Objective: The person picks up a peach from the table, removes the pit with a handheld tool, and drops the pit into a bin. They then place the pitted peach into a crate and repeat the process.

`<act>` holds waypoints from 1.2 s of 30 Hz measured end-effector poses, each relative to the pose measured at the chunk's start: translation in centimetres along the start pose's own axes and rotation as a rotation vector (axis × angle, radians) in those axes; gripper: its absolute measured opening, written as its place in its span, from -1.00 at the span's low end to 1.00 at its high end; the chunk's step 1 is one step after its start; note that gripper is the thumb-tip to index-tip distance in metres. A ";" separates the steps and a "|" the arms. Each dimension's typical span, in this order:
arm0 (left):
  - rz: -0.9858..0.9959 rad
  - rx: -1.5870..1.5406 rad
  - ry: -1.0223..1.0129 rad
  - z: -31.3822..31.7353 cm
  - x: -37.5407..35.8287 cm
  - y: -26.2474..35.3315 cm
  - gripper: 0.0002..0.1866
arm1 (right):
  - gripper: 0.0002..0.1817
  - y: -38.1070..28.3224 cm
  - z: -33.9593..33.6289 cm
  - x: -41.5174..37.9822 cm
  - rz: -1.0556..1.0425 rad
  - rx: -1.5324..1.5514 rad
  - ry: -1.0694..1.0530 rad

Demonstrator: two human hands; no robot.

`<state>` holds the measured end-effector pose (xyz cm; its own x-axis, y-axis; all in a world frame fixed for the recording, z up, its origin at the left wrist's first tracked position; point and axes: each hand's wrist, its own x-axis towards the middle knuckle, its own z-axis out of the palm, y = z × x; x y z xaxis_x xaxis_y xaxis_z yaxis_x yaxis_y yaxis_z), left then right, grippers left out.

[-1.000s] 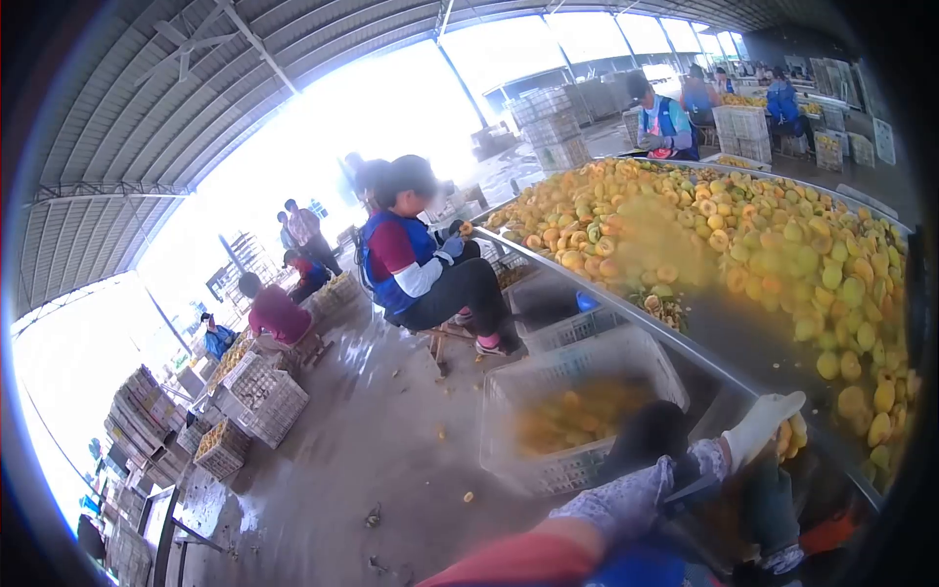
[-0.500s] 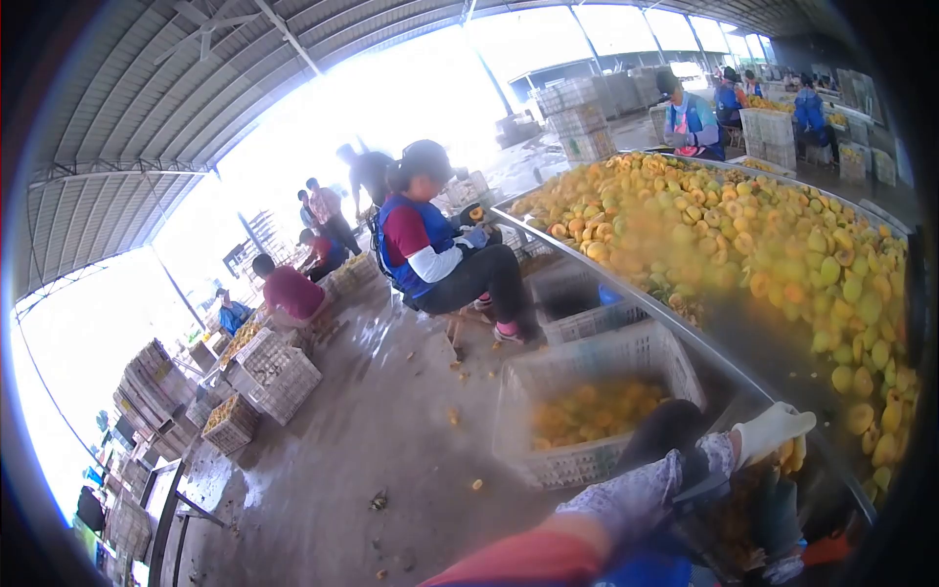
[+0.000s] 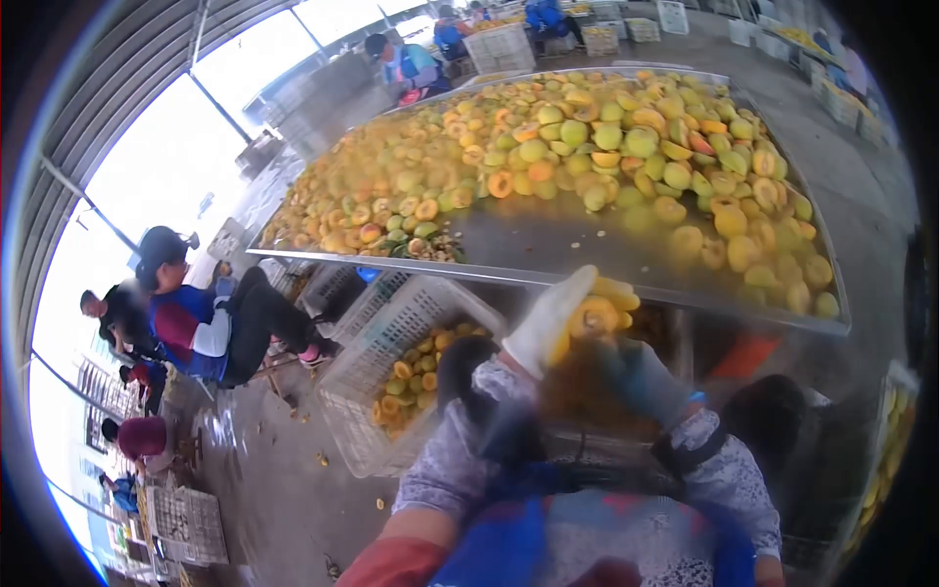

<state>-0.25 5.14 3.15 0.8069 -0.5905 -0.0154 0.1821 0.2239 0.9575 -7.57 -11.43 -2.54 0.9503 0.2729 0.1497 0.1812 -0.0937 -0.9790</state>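
Head view: the left hand (image 3: 558,318), in a pale glove, is curled around a halved yellow fruit (image 3: 599,315), cut face showing, just under the near edge of the steel table (image 3: 548,245). The right hand (image 3: 641,377), in a darker glove, lies at about five o'clock from the fruit, nearly touching it; blur hides whether its fingers are spread or closed. The left hand is plainly the nearer. A white crate (image 3: 391,323) with more cut fruit sits at about nine o'clock from the hands. The big fruit pile (image 3: 587,147) lies at twelve o'clock, well apart.
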 end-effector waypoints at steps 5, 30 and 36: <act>0.029 0.029 0.294 4.4 -0.2 -1.6 -0.47 | -0.60 -0.7 -1.6 -2.4 -0.016 -0.239 0.024; 0.033 0.197 0.239 5.7 -0.1 -1.3 -0.35 | -0.55 -0.7 -1.5 -3.3 0.124 -0.067 0.028; 0.228 -0.006 0.329 6.8 0.2 -3.1 -0.34 | -0.55 -1.0 -0.7 -3.0 0.132 0.154 0.008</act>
<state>-4.52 -0.94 2.12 0.9637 -0.2454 0.1050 -0.0201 0.3256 0.9453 -10.41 -12.80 -1.89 0.9652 0.2607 0.0190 0.0144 0.0192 -0.9997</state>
